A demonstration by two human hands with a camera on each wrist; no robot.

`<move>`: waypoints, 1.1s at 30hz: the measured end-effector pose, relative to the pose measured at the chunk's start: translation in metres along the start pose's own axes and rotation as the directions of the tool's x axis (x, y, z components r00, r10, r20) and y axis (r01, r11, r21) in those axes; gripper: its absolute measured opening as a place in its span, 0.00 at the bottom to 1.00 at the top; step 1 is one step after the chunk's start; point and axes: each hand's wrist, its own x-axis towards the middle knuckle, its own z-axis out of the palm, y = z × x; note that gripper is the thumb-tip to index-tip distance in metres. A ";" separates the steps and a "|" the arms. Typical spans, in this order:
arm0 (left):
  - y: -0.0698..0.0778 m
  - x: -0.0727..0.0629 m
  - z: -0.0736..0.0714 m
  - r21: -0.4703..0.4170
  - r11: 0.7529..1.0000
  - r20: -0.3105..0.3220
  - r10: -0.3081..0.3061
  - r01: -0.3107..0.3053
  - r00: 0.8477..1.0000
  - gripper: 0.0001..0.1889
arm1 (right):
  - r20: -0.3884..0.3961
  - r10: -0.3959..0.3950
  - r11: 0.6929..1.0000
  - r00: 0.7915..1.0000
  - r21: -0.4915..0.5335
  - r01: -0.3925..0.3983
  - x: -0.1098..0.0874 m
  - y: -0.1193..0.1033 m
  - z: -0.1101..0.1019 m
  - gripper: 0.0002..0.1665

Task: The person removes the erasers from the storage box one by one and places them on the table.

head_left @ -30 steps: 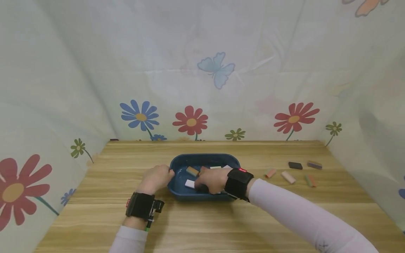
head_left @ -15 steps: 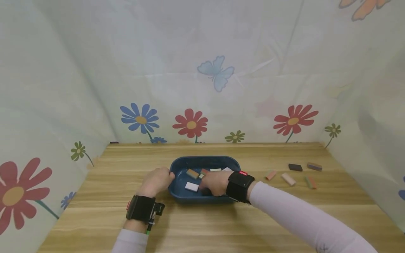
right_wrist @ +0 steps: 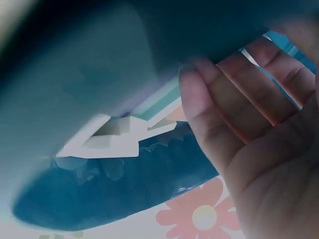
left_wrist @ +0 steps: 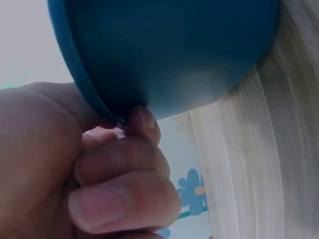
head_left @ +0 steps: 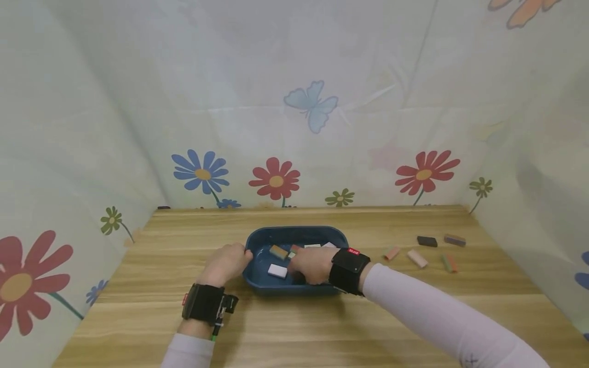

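A dark blue plastic basin (head_left: 294,290) stands on the table with several small block-shaped erasers inside. My left hand (head_left: 225,263) grips its left rim, with the thumb on one side and curled fingers on the other; the left wrist view shows the basin's wall (left_wrist: 164,55) right at the fingertips. My right hand (head_left: 313,265) reaches down inside the basin, and I cannot tell whether it holds anything there. Beside its fingers lie a white eraser (head_left: 277,271), a brown-and-grey one (head_left: 278,251) and a red-and-green one (head_left: 293,251). White blocks (right_wrist: 112,144) show near my right fingers (right_wrist: 197,97) in the right wrist view.
Right of the basin on the wooden table (head_left: 161,306) lie a black eraser (head_left: 427,241), a brown-and-purple one (head_left: 454,240), a beige one (head_left: 417,258) and other striped ones. A flower-printed curtain (head_left: 230,102) encloses the table's back and sides.
My right hand has drawn back slightly inside the basin, uncovering more of the white and red-and-green erasers. The dark block seen under its fingers earlier is now mostly hidden. My left hand keeps its grip.
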 end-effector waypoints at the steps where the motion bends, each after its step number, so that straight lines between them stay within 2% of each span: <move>1: 0.000 0.000 0.000 0.000 1.000 -0.002 0.002 -0.002 1.000 0.17 | -0.010 -0.003 1.000 1.000 -0.008 0.003 0.000 0.001 0.001 0.18; 8: 0.002 -0.001 0.000 0.000 1.000 -0.005 0.010 -0.010 1.000 0.17 | -0.060 -0.044 0.999 0.997 0.020 0.045 0.000 0.010 0.003 0.13; 12: 0.003 -0.001 -0.001 -0.001 1.000 -0.005 0.006 -0.006 1.000 0.17 | -0.066 -0.068 0.996 0.995 0.047 0.072 -0.008 0.014 -0.016 0.09; 17: 0.001 -0.003 -0.001 -0.005 1.000 -0.003 -0.002 0.002 1.000 0.17 | -0.083 -0.032 0.994 0.996 0.100 0.040 -0.023 0.029 -0.041 0.06; 21: 0.001 -0.004 -0.002 -0.005 1.000 -0.007 0.004 -0.004 1.000 0.17 | -0.118 0.032 0.998 0.993 0.058 -0.025 -0.038 0.055 -0.055 0.08; 25: 0.000 -0.003 -0.003 -0.004 1.000 -0.012 0.004 -0.004 1.000 0.17 | -0.170 0.099 0.995 0.981 0.045 -0.093 -0.056 0.091 -0.060 0.07; 29: -0.001 -0.001 -0.001 -0.001 1.000 -0.016 0.008 -0.008 1.000 0.17 | -0.220 0.185 0.982 0.958 0.064 -0.175 -0.076 0.132 -0.048 0.08; 33: 0.000 -0.001 0.000 -0.003 1.000 -0.011 0.016 -0.016 1.000 0.17 | -0.235 0.313 0.950 0.920 0.079 -0.302 -0.096 0.166 -0.031 0.08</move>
